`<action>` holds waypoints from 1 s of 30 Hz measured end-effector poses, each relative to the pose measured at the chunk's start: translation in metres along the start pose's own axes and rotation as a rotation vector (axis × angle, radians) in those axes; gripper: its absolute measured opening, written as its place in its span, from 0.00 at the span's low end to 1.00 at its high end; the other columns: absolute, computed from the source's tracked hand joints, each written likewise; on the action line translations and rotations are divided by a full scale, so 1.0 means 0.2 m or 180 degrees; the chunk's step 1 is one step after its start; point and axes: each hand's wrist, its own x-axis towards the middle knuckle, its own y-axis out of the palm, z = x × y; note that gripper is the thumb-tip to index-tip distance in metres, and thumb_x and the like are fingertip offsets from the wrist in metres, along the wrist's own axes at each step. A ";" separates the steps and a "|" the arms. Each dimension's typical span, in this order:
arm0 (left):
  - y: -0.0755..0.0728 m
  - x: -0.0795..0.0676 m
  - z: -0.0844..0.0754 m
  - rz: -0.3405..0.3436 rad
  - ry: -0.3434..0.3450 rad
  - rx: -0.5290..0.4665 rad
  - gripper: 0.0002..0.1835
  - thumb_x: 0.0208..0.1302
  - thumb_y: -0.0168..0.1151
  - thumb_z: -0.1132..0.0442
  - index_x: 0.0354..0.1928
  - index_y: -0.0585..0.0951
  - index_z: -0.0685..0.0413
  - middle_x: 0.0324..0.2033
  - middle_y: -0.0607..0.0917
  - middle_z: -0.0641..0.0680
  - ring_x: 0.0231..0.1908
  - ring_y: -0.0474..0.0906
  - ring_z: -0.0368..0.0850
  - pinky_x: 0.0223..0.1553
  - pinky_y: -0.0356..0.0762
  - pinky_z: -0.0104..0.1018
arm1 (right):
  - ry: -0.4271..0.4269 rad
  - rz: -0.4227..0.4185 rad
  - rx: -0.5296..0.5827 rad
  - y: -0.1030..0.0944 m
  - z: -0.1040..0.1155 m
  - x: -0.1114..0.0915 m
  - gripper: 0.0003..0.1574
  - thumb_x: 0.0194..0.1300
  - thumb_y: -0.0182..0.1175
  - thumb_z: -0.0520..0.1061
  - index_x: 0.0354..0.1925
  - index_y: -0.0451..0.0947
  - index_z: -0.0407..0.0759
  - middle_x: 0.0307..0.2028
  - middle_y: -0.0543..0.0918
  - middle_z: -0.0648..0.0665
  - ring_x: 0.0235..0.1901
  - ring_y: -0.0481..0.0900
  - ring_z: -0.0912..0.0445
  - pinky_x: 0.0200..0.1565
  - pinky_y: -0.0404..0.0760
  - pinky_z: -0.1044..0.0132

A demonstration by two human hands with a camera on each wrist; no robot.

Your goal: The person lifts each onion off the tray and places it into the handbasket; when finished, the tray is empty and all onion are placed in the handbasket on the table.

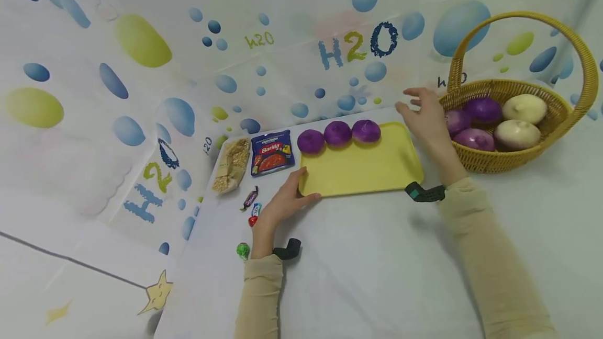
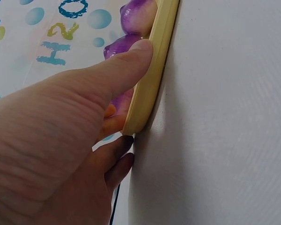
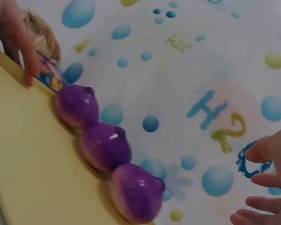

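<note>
My left hand holds the yellow tray by its front left corner. In the left wrist view its thumb lies along the rim, with the fingers bent around the corner. Three purple onions sit side by side along the tray's back edge. My right hand is raised between the tray and a wicker basket, with nothing in it. Its fingers are spread apart in the right wrist view. Inside the basket are several purple onions and white onions.
Left of the tray lie a blue Barilla pouch and a bag of pale grains. Nearer me are wrapped candies and a green-wrapped ball. The basket's tall handle arches over it. A patterned cloth wall rises behind.
</note>
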 end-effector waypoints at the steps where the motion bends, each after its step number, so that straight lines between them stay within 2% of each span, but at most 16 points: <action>1: 0.00 0.00 0.00 0.0006 -0.0009 -0.0015 0.49 0.56 0.63 0.37 0.73 0.51 0.44 0.71 0.55 0.50 0.70 0.50 0.46 0.68 0.52 0.44 | -0.0016 0.0133 -0.0015 0.04 -0.01 0.00 0.35 0.67 0.53 0.59 0.65 0.64 0.43 0.65 0.61 0.39 0.63 0.63 0.43 0.60 0.68 0.49; 6: 0.04 0.01 -0.03 0.0126 0.0055 -0.0032 0.48 0.56 0.62 0.38 0.73 0.52 0.45 0.71 0.56 0.51 0.70 0.51 0.48 0.68 0.53 0.46 | -0.0087 0.0601 -0.0320 0.22 -0.14 0.00 0.40 0.64 0.58 0.56 0.67 0.60 0.39 0.64 0.60 0.32 0.61 0.62 0.37 0.61 0.65 0.44; 9: 0.06 0.02 -0.05 0.0198 0.0127 0.0011 0.48 0.57 0.61 0.37 0.73 0.51 0.47 0.71 0.57 0.53 0.70 0.52 0.49 0.68 0.53 0.45 | -0.0022 0.0838 -0.0525 0.32 -0.24 0.01 0.44 0.62 0.61 0.53 0.69 0.55 0.38 0.65 0.56 0.28 0.62 0.61 0.34 0.61 0.63 0.42; 14: 0.07 0.02 -0.06 0.0167 0.0117 0.0059 0.49 0.56 0.61 0.36 0.73 0.52 0.46 0.70 0.57 0.52 0.70 0.52 0.48 0.68 0.53 0.43 | -0.0062 0.0997 -0.0597 0.40 -0.32 0.03 0.49 0.59 0.65 0.49 0.70 0.53 0.40 0.61 0.60 0.26 0.59 0.64 0.33 0.60 0.65 0.41; 20: 0.05 0.03 -0.03 0.0134 0.0136 0.0056 0.49 0.56 0.61 0.35 0.73 0.51 0.45 0.70 0.57 0.51 0.70 0.52 0.48 0.68 0.53 0.43 | -0.0102 0.1002 -0.0609 0.36 -0.26 0.05 0.49 0.57 0.66 0.53 0.70 0.55 0.44 0.57 0.65 0.29 0.55 0.68 0.35 0.58 0.68 0.42; 25: 0.03 0.01 -0.01 0.0119 0.0097 0.0051 0.49 0.56 0.60 0.35 0.74 0.51 0.44 0.71 0.57 0.51 0.70 0.52 0.47 0.68 0.54 0.44 | -0.0111 0.1066 -0.0630 0.27 -0.17 0.05 0.50 0.59 0.63 0.62 0.70 0.54 0.47 0.63 0.63 0.32 0.60 0.65 0.37 0.60 0.67 0.43; 30: -0.02 -0.02 0.02 0.0036 0.0049 0.0030 0.49 0.56 0.61 0.36 0.73 0.51 0.44 0.70 0.57 0.50 0.69 0.53 0.47 0.68 0.54 0.44 | -0.0049 0.1013 -0.0558 0.17 -0.06 0.03 0.52 0.57 0.63 0.65 0.72 0.52 0.49 0.66 0.62 0.33 0.62 0.64 0.37 0.59 0.68 0.42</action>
